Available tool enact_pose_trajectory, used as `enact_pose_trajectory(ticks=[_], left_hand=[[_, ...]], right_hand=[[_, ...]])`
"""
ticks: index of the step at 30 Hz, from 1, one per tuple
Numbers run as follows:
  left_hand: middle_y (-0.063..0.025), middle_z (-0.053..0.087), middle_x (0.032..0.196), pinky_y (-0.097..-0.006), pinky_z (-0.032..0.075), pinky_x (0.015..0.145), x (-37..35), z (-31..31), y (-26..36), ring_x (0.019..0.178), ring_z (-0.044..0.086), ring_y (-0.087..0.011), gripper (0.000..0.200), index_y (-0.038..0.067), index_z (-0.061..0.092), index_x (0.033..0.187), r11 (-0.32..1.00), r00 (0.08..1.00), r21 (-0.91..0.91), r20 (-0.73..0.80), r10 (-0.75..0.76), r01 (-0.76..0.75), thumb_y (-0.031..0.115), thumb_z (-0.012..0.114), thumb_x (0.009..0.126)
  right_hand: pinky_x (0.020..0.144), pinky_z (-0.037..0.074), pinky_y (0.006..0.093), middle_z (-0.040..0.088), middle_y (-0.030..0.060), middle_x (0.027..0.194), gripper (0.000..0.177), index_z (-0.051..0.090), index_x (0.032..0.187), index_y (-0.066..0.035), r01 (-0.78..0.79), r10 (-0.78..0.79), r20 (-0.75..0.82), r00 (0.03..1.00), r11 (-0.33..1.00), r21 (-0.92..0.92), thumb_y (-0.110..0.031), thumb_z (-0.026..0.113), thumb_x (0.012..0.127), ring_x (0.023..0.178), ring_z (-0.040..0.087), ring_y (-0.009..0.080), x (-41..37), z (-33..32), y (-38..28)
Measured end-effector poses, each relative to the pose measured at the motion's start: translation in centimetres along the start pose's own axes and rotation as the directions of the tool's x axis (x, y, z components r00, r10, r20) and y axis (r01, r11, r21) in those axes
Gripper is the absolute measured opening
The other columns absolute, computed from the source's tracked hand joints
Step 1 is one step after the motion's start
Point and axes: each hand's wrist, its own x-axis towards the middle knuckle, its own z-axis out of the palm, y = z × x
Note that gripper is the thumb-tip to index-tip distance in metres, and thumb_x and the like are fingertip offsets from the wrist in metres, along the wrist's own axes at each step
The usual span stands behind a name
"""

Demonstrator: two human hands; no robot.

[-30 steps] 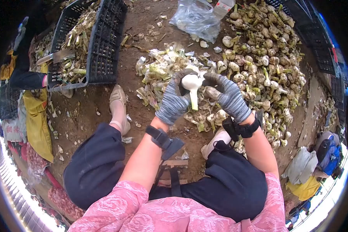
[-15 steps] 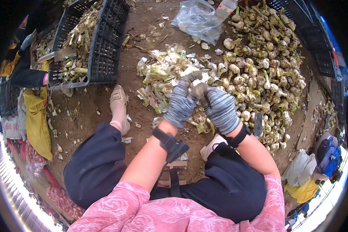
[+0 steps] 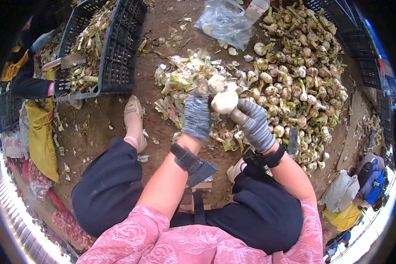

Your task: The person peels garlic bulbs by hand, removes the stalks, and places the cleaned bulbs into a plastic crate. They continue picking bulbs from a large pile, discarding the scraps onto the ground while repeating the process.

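A clean white garlic bulb (image 3: pixel 224 102) sits in my gloved right hand (image 3: pixel 253 123), whose thumb and fingers are closed round its right side. My gloved left hand (image 3: pixel 197 113) is just left of the bulb, fingers closed. Papery garlic skin (image 3: pixel 217 83) shows at its fingertips, above the bulb; the exact grip is partly hidden. Beyond both hands lies a heap of peeled-off husks (image 3: pixel 178 77). Unpeeled garlic bulbs (image 3: pixel 303 75) with stubby stems are piled to the right.
A black crate (image 3: pixel 123 48) of stalks stands at left, with a knife (image 3: pixel 65 61) lying across its edge. A clear plastic bag (image 3: pixel 224 24) and a bottle (image 3: pixel 256 11) are at the top. Another person's gloved hand (image 3: pixel 42 40) is at far left. More crates (image 3: pixel 352 44) stand at right.
The bulb has turned from hidden between both hands to plainly visible, white side up. My left hand has shifted left and my right hand slightly down, so they are further apart.
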Motion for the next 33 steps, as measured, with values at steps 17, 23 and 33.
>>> enact_pose_trajectory(ticks=[17,23,33], left_hand=[[-0.0071,0.060,0.090,-0.0249,0.047,0.073,-0.3,2.7,1.3,0.082,0.057,-0.0123,0.042,-0.002,0.056,0.100,0.963,0.978,0.260,0.206,0.019,-0.073,0.036,0.047,0.087],[-0.0081,0.061,0.078,-0.0256,0.050,0.059,1.4,2.2,0.0,0.068,0.059,-0.0140,0.040,-0.001,0.058,0.089,0.963,0.956,-0.060,0.154,-0.250,0.261,0.038,0.045,0.088],[-0.0087,0.058,0.100,-0.0275,0.045,0.077,-0.7,3.8,1.6,0.089,0.055,-0.0142,0.037,-0.002,0.052,0.107,0.945,0.983,0.324,0.184,-0.013,-0.048,0.027,0.055,0.084]], right_hand=[[0.042,0.038,0.0236,0.049,-0.0008,0.060,0.022,0.052,0.088,-0.005,-0.587,0.453,0.375,0.809,0.580,0.565,-0.026,0.052,0.082,0.047,0.046,0.0081,-0.5,-1.1,-1.6],[0.041,0.032,0.0227,0.047,-0.0050,0.058,0.022,0.054,0.094,-0.006,-0.661,0.299,0.593,0.748,0.242,0.711,-0.026,0.049,0.084,0.045,0.041,0.0063,-0.6,-2.0,-0.4],[0.057,0.047,0.0259,0.057,-0.0032,0.088,0.031,0.054,0.104,-0.006,-0.439,0.365,0.243,0.898,0.773,0.459,-0.028,0.053,0.081,0.070,0.055,0.0055,-1.0,-2.6,-3.4]])
